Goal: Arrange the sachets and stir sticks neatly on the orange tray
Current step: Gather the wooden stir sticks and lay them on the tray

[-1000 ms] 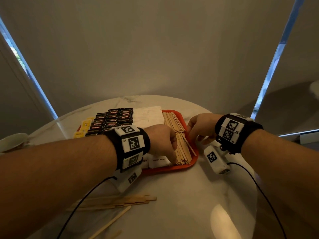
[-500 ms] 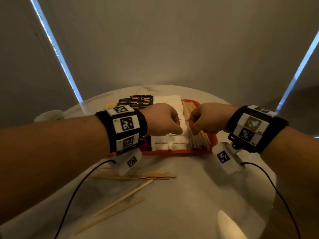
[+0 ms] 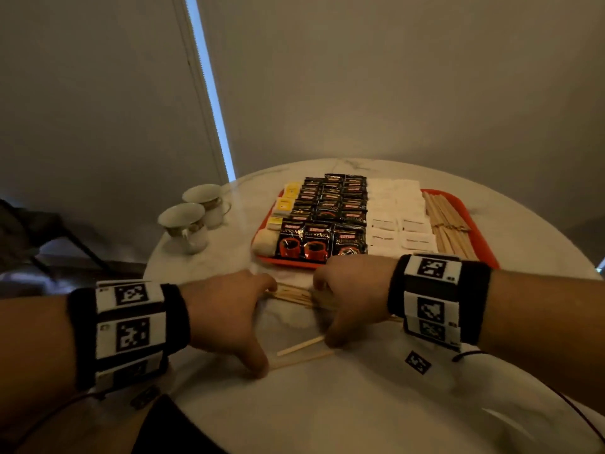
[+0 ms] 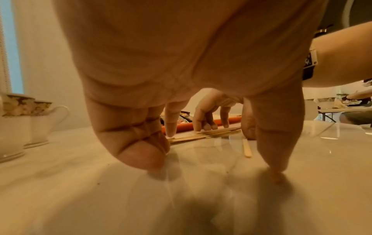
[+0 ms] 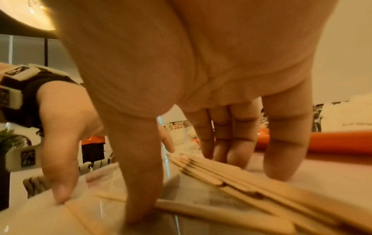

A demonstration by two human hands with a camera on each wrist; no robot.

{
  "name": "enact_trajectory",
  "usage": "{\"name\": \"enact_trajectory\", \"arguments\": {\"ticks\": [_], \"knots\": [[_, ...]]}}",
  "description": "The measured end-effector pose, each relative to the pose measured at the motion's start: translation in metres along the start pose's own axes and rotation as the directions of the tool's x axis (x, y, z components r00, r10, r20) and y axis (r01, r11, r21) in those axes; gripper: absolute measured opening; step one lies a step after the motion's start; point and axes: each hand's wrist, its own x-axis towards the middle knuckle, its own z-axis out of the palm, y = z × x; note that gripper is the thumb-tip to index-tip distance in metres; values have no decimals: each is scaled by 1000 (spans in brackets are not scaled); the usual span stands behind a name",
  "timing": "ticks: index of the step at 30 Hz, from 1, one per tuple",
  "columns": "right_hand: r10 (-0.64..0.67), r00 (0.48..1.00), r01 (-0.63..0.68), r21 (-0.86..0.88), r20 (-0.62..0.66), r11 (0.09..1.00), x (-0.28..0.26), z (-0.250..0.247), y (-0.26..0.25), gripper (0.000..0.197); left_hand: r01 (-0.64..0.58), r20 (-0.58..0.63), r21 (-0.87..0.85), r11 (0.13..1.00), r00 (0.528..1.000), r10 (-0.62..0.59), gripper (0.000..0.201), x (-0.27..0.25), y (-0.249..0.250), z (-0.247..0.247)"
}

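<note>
The orange tray (image 3: 474,224) holds rows of black coffee sachets (image 3: 327,217), white sachets (image 3: 396,221), yellow sachets (image 3: 284,204) and a bundle of stir sticks (image 3: 448,224) along its right side. Loose stir sticks (image 3: 294,294) lie on the table in front of the tray, with two more (image 3: 301,350) nearer me. My left hand (image 3: 242,319) stands on its fingertips at the sticks' left ends (image 4: 201,135). My right hand (image 3: 327,312) straddles the pile (image 5: 221,174), fingers behind it, thumb pressing down in front. Neither hand grips anything.
Two white cups (image 3: 186,227) with patterned rims stand left of the tray on the round marble table (image 3: 360,404). The tray's near rim (image 5: 342,139) lies just beyond my right fingers. A black cable runs from each wrist.
Both hands came back from over the tray and dropped onto the loose sticks on the table in front of it. My head turned, shifting the tray to the right of the view.
</note>
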Motion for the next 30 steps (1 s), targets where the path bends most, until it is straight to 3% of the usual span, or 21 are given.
{"name": "enact_trajectory", "arguments": {"ticks": [4,6,10,14,18,23,26,30], "knots": [[-43,999,43,15,8,999,6,-3,-12,41,27,-52,-57,998,998,-30,94,10,-4,4],[-57,998,57,26,10,998,10,-2,-16,28,36,-61,-53,998,997,-39,70,15,-5,3],[-26,1000,25,39,7,999,18,0,-22,26,-8,-154,-21,1000,988,5,13,30,-11,4],[-9,998,14,91,-55,996,22,0,-26,26,-38,-161,-22,999,986,34,14,41,-18,6],[-18,999,19,35,-29,999,22,4,-32,49,-47,-156,-21,999,987,43,13,46,-25,7],[0,1000,1,65,-14,998,34,6,-39,26,-89,-123,-116,989,990,75,9,46,-34,3],[9,1000,-7,81,-20,997,41,6,-39,24,-90,-136,-175,980,988,66,5,44,-40,2],[16,997,-8,112,-73,994,45,5,-35,26,-88,-180,-286,954,983,36,16,42,-52,0]]}}
